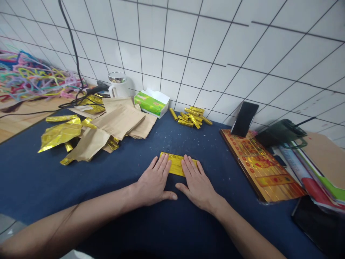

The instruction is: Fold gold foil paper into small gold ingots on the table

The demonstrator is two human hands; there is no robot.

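Observation:
A folded strip of gold foil paper (176, 163) lies flat on the dark blue table cover (43, 183) in front of me. My left hand (154, 181) rests palm down with its fingertips on the strip's left part. Beside it, my right hand (197, 184) lies flat with its fingertips on the right part. The fingers of both hands are stretched out and press the paper down; neither hand grips anything.
A pile of small folded gold pieces (192, 117) sits by the tiled wall. At the left lie loose gold and brown sheets (107, 126), a green tissue box (151, 102) and a white mug (118, 85). A printed gold paper stack (262, 169), a propped phone (244, 118) and books (315, 169) stand right.

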